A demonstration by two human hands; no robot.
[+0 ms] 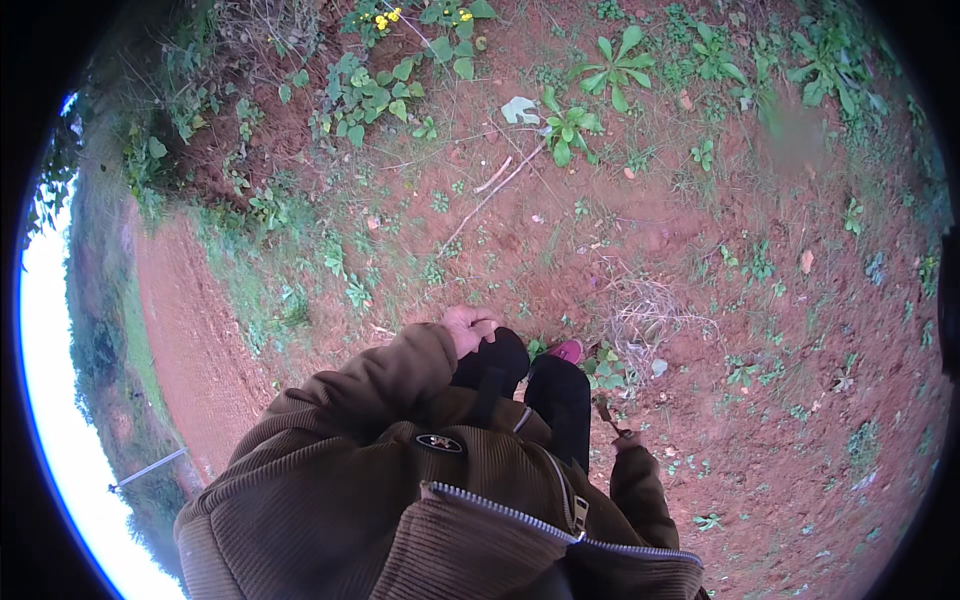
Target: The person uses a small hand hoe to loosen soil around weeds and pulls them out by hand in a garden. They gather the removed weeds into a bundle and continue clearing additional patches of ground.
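My left hand [470, 328] rests at the knee of my dark trousers [555, 405], its fingers curled; whether anything lies inside them is hidden. Lower right, my right hand [627, 441] is closed around a small hand tool [609, 417] with a dark, narrow shaft and a brownish head, held just above the red soil. Between my legs and the tool lies a heap of dry grass [646, 321]. A pink shoe [568, 351] shows beyond my knee, beside a low leafy plant [604, 369].
Thin dry sticks [491, 196] lie ahead on the red ground. Rosette weeds [615, 71] grow at the top, and a vine with broad leaves [367, 101] covers a bank at upper left. A bare red field [187, 300] stretches off to the left.
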